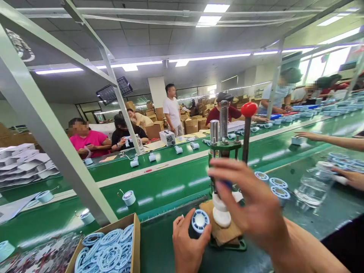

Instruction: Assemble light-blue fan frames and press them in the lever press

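Note:
Between the thumb and fingers of my left hand (189,240) is a small round light-blue housing (200,221) with a pale disc at its centre. Just right of it stands a green hand press with a red-knobbed lever (249,110), a coil spring and a white round fixture (222,216) on a brown board. My right hand (250,204), smeared by motion, is raised in front of the press with its fingers stretched out and nothing visible in them. It covers part of the press column.
A cardboard box (137,242) of light-blue rings is at lower left, beside a heap of wired parts (42,254). Several blue housings (280,189) and a clear plastic jar (314,184) lie to the right, near a co-worker's hands. A green conveyor (170,182) runs behind.

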Motion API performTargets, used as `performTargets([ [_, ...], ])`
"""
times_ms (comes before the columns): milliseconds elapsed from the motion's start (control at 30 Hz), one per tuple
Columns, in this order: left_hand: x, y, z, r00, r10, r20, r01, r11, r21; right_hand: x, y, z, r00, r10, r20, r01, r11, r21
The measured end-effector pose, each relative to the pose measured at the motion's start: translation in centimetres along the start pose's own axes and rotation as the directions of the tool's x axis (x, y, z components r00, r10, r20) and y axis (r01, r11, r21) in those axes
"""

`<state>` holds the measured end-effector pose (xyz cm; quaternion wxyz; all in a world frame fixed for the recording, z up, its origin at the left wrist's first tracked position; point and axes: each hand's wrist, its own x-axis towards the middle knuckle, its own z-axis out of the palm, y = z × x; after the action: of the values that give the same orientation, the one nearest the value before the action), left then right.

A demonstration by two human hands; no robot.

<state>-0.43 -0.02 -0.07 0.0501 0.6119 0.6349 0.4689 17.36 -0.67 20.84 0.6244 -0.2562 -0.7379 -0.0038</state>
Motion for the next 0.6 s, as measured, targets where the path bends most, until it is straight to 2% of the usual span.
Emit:
performTargets([
  [33, 0.6, 1.3, 0.2, 0.999, -0.005, 0.040, 0.006, 1.000, -0.029, 2.6, 0.2, -0.7, 0.988, -0.049, -0.146, 0.042, 0.998, -0.055],
  [100, 1.7, 3.1, 0.7, 0.995, -0.027, 0.095, 0.036, 0.995, -0.094, 7.6, 1.6, -1.6, 0.923, -0.128, -0.362, 0.050, 0.975, -0.218],
  [167, 2.4, 3.8, 1.1, 0.988, -0.085, 0.125, 0.105, 0.982, -0.157, 11.8, 3.9, -2.0, 0.879, -0.130, -0.459, -0.056, 0.928, -0.369],
  [233, 2.7, 3.8, 1.4, 0.976, -0.138, 0.169, 0.169, 0.967, -0.190, 15.0, 6.3, -2.3, 0.899, 0.004, -0.438, -0.211, 0.881, -0.423],
  [333, 2.6, 3.8, 2.0, 0.962, -0.109, 0.251, 0.157, 0.971, -0.182, 17.1, 8.3, -2.5, 0.928, 0.236, -0.289, -0.353, 0.810, -0.469],
  [400, 2.6, 4.4, 2.7, 0.965, -0.064, 0.256, 0.109, 0.980, -0.166, 17.1, 8.6, -2.6, 0.928, 0.261, -0.265, -0.363, 0.794, -0.487],
  [467, 2.7, 5.4, 3.6, 0.973, -0.025, 0.228, 0.061, 0.986, -0.153, 16.7, 8.7, -2.8, 0.925, 0.233, -0.301, -0.356, 0.810, -0.467],
  [600, 3.0, 6.9, 5.2, 0.978, -0.001, 0.208, 0.034, 0.987, -0.159, 16.1, 9.5, -3.1, 0.911, 0.258, -0.320, -0.365, 0.866, -0.342],
])
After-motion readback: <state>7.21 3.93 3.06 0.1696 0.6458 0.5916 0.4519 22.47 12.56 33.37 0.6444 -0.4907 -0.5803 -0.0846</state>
